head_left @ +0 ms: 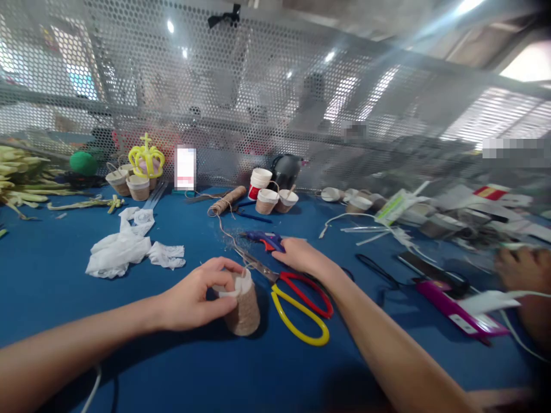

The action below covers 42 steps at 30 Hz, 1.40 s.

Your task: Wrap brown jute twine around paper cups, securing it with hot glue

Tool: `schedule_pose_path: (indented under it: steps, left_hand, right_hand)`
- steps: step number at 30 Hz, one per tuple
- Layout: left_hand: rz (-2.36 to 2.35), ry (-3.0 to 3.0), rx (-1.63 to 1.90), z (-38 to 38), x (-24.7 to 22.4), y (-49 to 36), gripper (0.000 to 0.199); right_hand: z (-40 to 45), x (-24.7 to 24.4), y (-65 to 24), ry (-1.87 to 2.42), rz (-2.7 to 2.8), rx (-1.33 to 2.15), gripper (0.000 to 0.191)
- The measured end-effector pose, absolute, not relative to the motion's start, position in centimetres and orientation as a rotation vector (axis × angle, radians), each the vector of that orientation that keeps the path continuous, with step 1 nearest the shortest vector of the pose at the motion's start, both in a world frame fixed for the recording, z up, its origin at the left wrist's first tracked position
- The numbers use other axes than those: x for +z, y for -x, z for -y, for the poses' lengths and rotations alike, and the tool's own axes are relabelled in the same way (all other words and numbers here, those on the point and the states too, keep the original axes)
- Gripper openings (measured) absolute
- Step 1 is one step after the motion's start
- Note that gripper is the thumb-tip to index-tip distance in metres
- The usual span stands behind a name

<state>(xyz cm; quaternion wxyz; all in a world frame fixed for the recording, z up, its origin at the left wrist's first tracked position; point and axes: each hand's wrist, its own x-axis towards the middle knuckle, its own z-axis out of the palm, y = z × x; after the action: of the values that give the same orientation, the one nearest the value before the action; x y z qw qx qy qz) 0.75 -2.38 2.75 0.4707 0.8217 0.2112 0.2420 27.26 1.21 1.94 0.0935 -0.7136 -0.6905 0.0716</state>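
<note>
A small paper cup (pixel 244 312) wrapped in brown twine stands tilted on the blue tabletop. My left hand (pixel 206 292) grips its white rim, thumb and fingers closed on it. A strand of twine runs from the cup's top toward the twine roll (pixel 228 201) further back. My right hand (pixel 297 255) is closed around the rear of a blue glue gun (pixel 260 236) with a red trigger; its nozzle points left. Between my hands lie large scissors (pixel 301 310) with one red and one yellow handle loop, beside the cup.
White lace fabric (pixel 118 252) lies on the left. Twine-wrapped cups (pixel 138 188) and a yellow crown-shaped piece (pixel 146 158) stand behind it. More cups (pixel 267 201) sit near the mesh partition (pixel 258 86). At right are a purple box (pixel 460 310) and another person's hand (pixel 523 269).
</note>
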Motion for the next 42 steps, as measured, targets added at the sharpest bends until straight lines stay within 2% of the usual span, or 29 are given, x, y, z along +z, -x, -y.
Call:
schedule_pose_path:
  steps: [3, 8, 12, 17, 25, 28, 34, 42]
  left_hand:
    - [-0.526, -2.011, 0.606, 2.4, 2.7, -0.8, 0.015]
    - [-0.524, -1.996, 0.621, 2.3, 2.5, -0.8, 0.013]
    - [-0.549, -1.983, 0.622, 2.0, 2.5, -0.9, 0.014]
    - [-0.542, -1.985, 0.643, 1.7, 2.4, -0.9, 0.017]
    - [-0.530, -1.993, 0.640, 1.4, 2.4, -1.0, 0.017]
    - [-0.545, -1.973, 0.636, 1.4, 2.4, -1.0, 0.016]
    - [-0.537, -1.951, 0.639, 1.2, 2.3, -1.0, 0.016]
    - [-0.540, -1.856, 0.650, 0.6, 2.0, -1.1, 0.016]
  right_hand:
    - [-1.3, 1.2, -27.4, 2.118, 2.009, 0.264, 0.017]
    - [-2.0, 1.5, -27.2, 2.046, 1.814, 0.418, 0.023]
    - [-1.6, 2.7, -27.3, 1.980, 1.569, 0.574, 0.009]
    - [0.8, 5.3, -26.8, 1.754, 1.382, 0.732, 0.014]
    - [5.2, 6.9, -24.1, 1.392, 1.251, 1.294, 0.023]
    - [5.7, 6.5, -23.2, 1.343, 1.231, 1.326, 0.026]
    - [5.1, 5.8, -22.2, 1.312, 1.124, 1.421, 0.016]
    - [4.3, 5.2, -21.4, 1.362, 1.190, 1.432, 0.026]
